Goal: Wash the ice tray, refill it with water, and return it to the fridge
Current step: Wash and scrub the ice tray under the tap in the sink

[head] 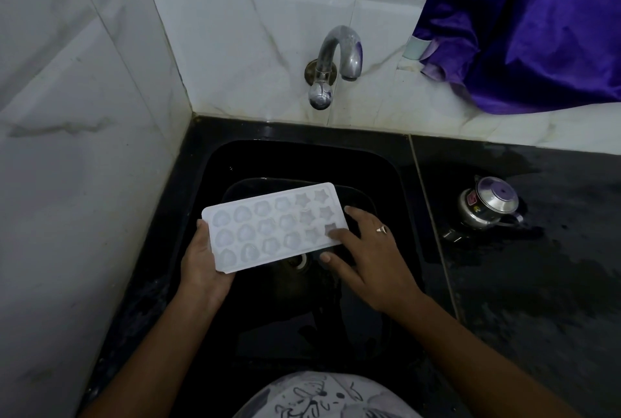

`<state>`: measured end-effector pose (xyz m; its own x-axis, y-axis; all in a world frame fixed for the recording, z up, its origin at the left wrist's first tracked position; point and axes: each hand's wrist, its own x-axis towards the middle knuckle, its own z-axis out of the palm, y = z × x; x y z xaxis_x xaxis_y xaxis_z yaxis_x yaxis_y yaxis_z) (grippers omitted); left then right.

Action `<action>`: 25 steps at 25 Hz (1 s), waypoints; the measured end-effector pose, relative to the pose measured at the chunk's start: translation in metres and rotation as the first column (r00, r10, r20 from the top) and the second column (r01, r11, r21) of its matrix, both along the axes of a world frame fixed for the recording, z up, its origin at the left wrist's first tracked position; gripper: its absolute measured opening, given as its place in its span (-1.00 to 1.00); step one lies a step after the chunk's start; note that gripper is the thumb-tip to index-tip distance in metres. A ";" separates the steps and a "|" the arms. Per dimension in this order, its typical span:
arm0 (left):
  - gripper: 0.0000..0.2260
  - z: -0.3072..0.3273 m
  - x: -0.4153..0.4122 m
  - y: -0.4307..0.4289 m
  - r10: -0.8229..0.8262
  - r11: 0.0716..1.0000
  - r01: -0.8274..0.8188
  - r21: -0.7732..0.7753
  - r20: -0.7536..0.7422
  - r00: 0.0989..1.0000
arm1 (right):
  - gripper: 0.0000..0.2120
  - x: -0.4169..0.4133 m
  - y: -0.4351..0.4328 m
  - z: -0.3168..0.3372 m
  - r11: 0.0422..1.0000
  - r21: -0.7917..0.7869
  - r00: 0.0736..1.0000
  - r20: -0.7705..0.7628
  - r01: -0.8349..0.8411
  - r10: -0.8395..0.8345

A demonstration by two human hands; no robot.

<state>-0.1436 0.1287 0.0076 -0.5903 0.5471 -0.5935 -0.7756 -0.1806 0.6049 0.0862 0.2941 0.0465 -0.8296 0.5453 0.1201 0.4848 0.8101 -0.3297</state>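
Holding the tray (pixel 274 228) over the sink (pixel 215 162) is basically the whole scene here. It's a white one with three rows of moulds, rounded shapes along most of it and stars at the right end, and it sits up in the air, face up, tilted a little, with its long side running left to right. Can't tell if there's any water in the moulds.

The left hand (pixel 205 266) has the left end: palm and fingers wrapped under the tray, thumb up along the short edge, so that's a proper closed grip on it. The right hand (pixel 366 249) is way looser. Its fingers are spread and pretty much straight, one fingertip (pixel 334 233) pressed onto a star mould at the right corner, another reaching past the tray's right edge, and the thumb sitting just off the near edge (touching the underside or not, can't say). So an open hand resting on the tray, not clamping it. There's a ring (pixel 382 229) on one finger.

The sink is black, with the drain (pixel 297 261) peeking out right under the tray's near edge. The tap (pixel 336 58) sticks out of the white tiled wall above. To the right, a small steel pot (pixel 489 204) with a lid stands on the wet black counter (pixel 537 283), well apart from the hands. A purple cloth (pixel 524 24) hangs down at the top right.
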 end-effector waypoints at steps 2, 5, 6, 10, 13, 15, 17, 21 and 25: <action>-0.44 -0.001 0.001 0.001 -0.009 1.000 0.009 -0.004 -0.004 1.000 | -0.45 -0.002 0.000 -0.001 0.999 -0.020 0.999 0.030 0.045 -0.044; -0.42 -0.003 0.004 0.002 -0.016 1.000 0.015 -0.018 -0.020 1.000 | -0.45 -0.006 0.002 -0.001 1.000 0.001 0.999 0.027 -0.020 0.020; -0.42 -0.004 0.005 0.003 -0.016 1.000 0.015 -0.023 -0.025 1.000 | -0.46 -0.006 0.004 0.000 1.000 0.011 1.000 0.025 -0.010 0.010; -0.42 -0.004 0.004 0.004 -0.018 1.000 0.018 -0.006 -0.008 1.000 | -0.42 -0.008 0.006 0.000 1.000 0.004 0.999 0.032 0.024 -0.024; -0.43 -0.003 0.005 0.006 -0.009 1.000 0.009 -0.016 -0.016 1.000 | -0.41 -0.007 0.007 -0.001 0.999 0.034 0.999 0.047 0.010 -0.011; -0.43 -0.002 0.006 0.005 -0.012 1.000 0.012 -0.014 -0.032 0.999 | -0.41 -0.007 0.007 0.001 0.999 0.028 0.998 0.050 0.024 -0.026; -0.44 -0.001 0.005 0.005 -0.012 1.000 0.011 -0.019 -0.030 0.999 | -0.39 -0.006 0.007 0.000 1.000 0.023 0.999 0.053 -0.012 0.011; -0.43 -0.002 0.007 0.005 -0.015 1.000 0.014 -0.024 -0.038 0.999 | -0.41 -0.007 0.006 0.002 1.000 0.021 0.998 0.053 0.024 -0.025; -0.43 -0.002 0.006 0.002 -0.005 1.000 0.005 -0.027 -0.016 1.000 | -0.45 -0.004 0.007 0.001 0.999 0.036 0.999 0.045 -0.015 0.014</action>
<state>-0.1371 0.1311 0.0054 -0.5972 0.5337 -0.5988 -0.7666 -0.1602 0.6218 0.0821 0.3011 0.0478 -0.8424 0.5291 0.1019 0.4864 0.8282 -0.2786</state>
